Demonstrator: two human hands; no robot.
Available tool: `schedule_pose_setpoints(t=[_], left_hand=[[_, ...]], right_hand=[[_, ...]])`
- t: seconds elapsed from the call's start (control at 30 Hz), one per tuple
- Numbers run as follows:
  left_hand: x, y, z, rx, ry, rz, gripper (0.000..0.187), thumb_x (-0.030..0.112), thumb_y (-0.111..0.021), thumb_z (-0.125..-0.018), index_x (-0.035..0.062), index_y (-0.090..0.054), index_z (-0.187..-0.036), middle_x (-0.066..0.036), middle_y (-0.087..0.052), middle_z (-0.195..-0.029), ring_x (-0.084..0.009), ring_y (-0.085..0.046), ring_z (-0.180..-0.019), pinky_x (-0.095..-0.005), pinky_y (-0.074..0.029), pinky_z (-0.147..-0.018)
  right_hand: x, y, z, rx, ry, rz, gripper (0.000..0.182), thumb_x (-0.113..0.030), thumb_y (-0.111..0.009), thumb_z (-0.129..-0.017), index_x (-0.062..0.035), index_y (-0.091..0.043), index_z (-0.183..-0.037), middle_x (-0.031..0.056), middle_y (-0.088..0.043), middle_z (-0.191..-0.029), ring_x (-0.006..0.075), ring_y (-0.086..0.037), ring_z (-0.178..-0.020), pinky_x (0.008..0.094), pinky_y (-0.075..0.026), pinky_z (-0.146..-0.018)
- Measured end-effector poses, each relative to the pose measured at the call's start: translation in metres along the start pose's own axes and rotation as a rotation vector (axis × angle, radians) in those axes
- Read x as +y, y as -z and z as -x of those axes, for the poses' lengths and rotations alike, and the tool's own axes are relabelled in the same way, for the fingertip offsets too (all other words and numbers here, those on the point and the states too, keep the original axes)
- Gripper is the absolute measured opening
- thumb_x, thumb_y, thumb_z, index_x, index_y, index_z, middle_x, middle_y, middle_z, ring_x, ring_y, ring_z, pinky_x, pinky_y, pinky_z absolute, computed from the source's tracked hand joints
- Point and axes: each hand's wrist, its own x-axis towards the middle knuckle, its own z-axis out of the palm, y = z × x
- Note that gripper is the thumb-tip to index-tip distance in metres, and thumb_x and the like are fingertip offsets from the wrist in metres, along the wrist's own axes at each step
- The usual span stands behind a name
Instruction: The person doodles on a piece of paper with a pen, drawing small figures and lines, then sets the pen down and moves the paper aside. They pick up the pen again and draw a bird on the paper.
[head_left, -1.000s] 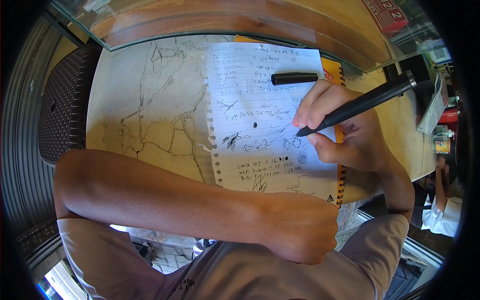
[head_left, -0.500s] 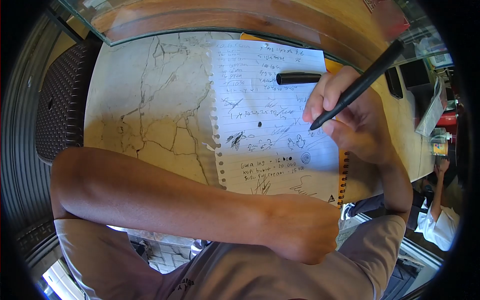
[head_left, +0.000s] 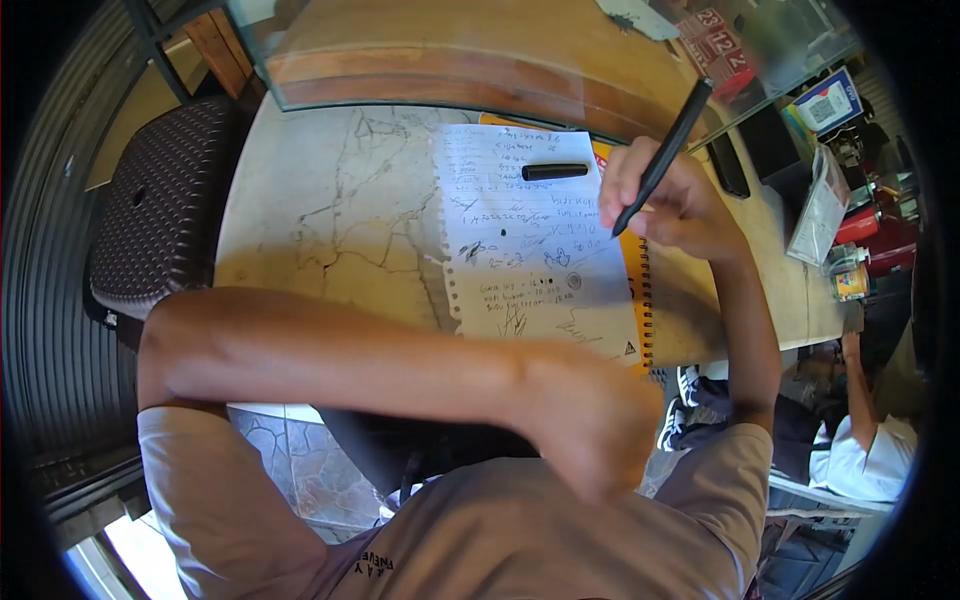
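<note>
In my right hand (head_left: 688, 212) is a slim black marker (head_left: 672, 150), pinched between thumb and fingers, its tip pointing down at the right edge of a lined sheet (head_left: 490, 205). Handwriting, numbers, scribbles and small drawings cover this sheet, whose left edge is torn from a spiral binding. A black marker cap (head_left: 555, 171) lies on its upper part. My left arm crosses below the paper, and my left hand (head_left: 598, 415) hangs near the sheet's lower right corner. That hand is blurred, with its fingers bent down out of sight. Beneath the sheet shows an orange spiral notebook (head_left: 638, 290).
Glass panels (head_left: 400, 104) border the far side of the marble-patterned table (head_left: 310, 220). A dark phone (head_left: 729, 166), a packet of papers (head_left: 820, 205) and a small jar (head_left: 850, 278) stand at right. A chair (head_left: 165, 200) is at left; another person (head_left: 865, 450) is at lower right.
The view has shifted, showing more of the right side and the floor. My right hand still grips the marker, its tip now at the sheet's right edge. My left hand is moving and blurred.
</note>
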Motion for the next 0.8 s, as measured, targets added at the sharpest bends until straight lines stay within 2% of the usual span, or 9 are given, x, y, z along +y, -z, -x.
schedule_pose_setpoints(t=[0.03, 0.1, 0.2, 0.3, 0.37, 0.47, 0.6, 0.77, 0.8], left_hand=[[-0.011, -0.002, 0.005, 0.261, 0.074, -0.022, 0.034, 0.020, -0.071, -0.071, 0.0188, -0.041, -0.054, 0.008, -0.038, -0.055, -0.0093, -0.033, -0.044, -0.0292, -0.022, -0.041], [-0.056, 0.055, -0.001, -0.099, 0.162, -0.003, 0.031, 0.021, -0.071, -0.081, 0.0171, -0.050, -0.058, 0.007, -0.041, -0.056, -0.0093, -0.039, -0.043, -0.0294, -0.029, -0.038], [-0.099, 0.097, 0.013, -0.029, 0.211, -0.261, 0.027, 0.018, -0.069, -0.085, 0.0151, -0.056, -0.060, 0.002, -0.047, -0.056, -0.0151, -0.045, -0.041, -0.0329, -0.038, -0.038], [-0.124, 0.137, 0.025, 0.013, 0.338, -0.423, 0.029, 0.018, -0.065, -0.090, 0.0107, -0.059, -0.062, -0.001, -0.052, -0.056, -0.0204, -0.051, -0.045, -0.0372, -0.041, -0.041], [-0.131, 0.157, 0.038, -0.041, 0.358, -0.490, 0.029, 0.018, -0.063, -0.091, 0.0100, -0.059, -0.064, -0.003, -0.053, -0.057, -0.0224, -0.052, -0.046, -0.0380, -0.042, -0.043], [-0.139, 0.169, 0.057, -0.147, 0.411, -0.602, 0.030, 0.019, -0.061, -0.093, 0.0088, -0.060, -0.065, -0.005, -0.055, -0.058, -0.0258, -0.054, -0.049, -0.0389, -0.044, -0.048], [-0.144, 0.165, 0.073, -0.210, 0.457, -0.604, 0.030, 0.021, -0.059, -0.094, 0.0078, -0.062, -0.067, -0.006, -0.058, -0.062, -0.0270, -0.059, -0.053, -0.0392, -0.046, -0.050], [-0.141, 0.152, 0.073, -0.237, 0.498, -0.504, 0.025, 0.020, -0.060, -0.093, 0.0065, -0.067, -0.073, -0.008, -0.064, -0.069, -0.0271, -0.060, -0.055, -0.0397, -0.047, -0.051], [-0.141, 0.148, 0.070, -0.111, 0.429, -0.498, 0.027, 0.023, -0.060, -0.094, 0.0083, -0.067, -0.073, -0.007, -0.063, -0.066, -0.0274, -0.061, -0.055, -0.0398, -0.048, -0.051]], right_hand=[[-0.003, 0.008, 0.003, -0.010, 0.009, 0.015, 0.017, -0.010, -0.066, -0.091, -0.0056, -0.054, -0.102, 0.0059, -0.058, -0.099, 0.0164, -0.061, -0.096, 0.0305, -0.049, -0.084], [-0.007, 0.028, 0.010, 0.102, 0.147, 0.117, 0.016, -0.015, -0.064, -0.094, -0.0059, -0.055, -0.103, 0.0055, -0.059, -0.097, 0.0145, -0.058, -0.091, 0.0290, -0.048, -0.079], [-0.004, 0.037, 0.016, 0.310, 0.162, 0.149, 0.015, -0.019, -0.062, -0.098, -0.0061, -0.056, -0.103, 0.0054, -0.060, -0.097, 0.0124, -0.056, -0.084, 0.0274, -0.046, -0.076], [0.006, 0.046, 0.017, 0.353, 0.086, 0.204, 0.013, -0.018, -0.061, -0.100, -0.0060, -0.058, -0.105, 0.0058, -0.061, -0.099, 0.0111, -0.056, -0.082, 0.0271, -0.046, -0.075], [0.004, 0.044, 0.014, 0.412, 0.138, 0.242, 0.012, -0.016, -0.060, -0.101, -0.0051, -0.060, -0.107, 0.0057, -0.061, -0.100, 0.0102, -0.056, -0.080, 0.0267, -0.046, -0.074], [-0.022, 0.046, 0.007, 0.597, 0.406, 0.326, 0.014, -0.015, -0.059, -0.102, -0.0031, -0.062, -0.109, 0.0045, -0.062, -0.097, 0.0101, -0.056, -0.078, 0.0260, -0.046, -0.070], [-0.068, 0.040, -0.021, 0.476, 0.415, 0.354, 0.016, -0.015, -0.061, -0.101, -0.0028, -0.065, -0.111, 0.0024, -0.062, -0.086, 0.0088, -0.057, -0.078, 0.0245, -0.046, -0.068], [-0.074, -0.006, -0.070, 0.397, 0.400, 0.479, 0.019, -0.017, -0.064, -0.100, -0.0037, -0.067, -0.113, 0.0024, -0.065, -0.092, 0.0069, -0.059, -0.081, 0.0228, -0.047, -0.070], [-0.068, -0.010, -0.076, 0.388, 0.442, 0.433, 0.020, -0.017, -0.065, -0.100, -0.0039, -0.068, -0.114, 0.0025, -0.066, -0.096, 0.0066, -0.060, -0.082, 0.0222, -0.048, -0.071]])
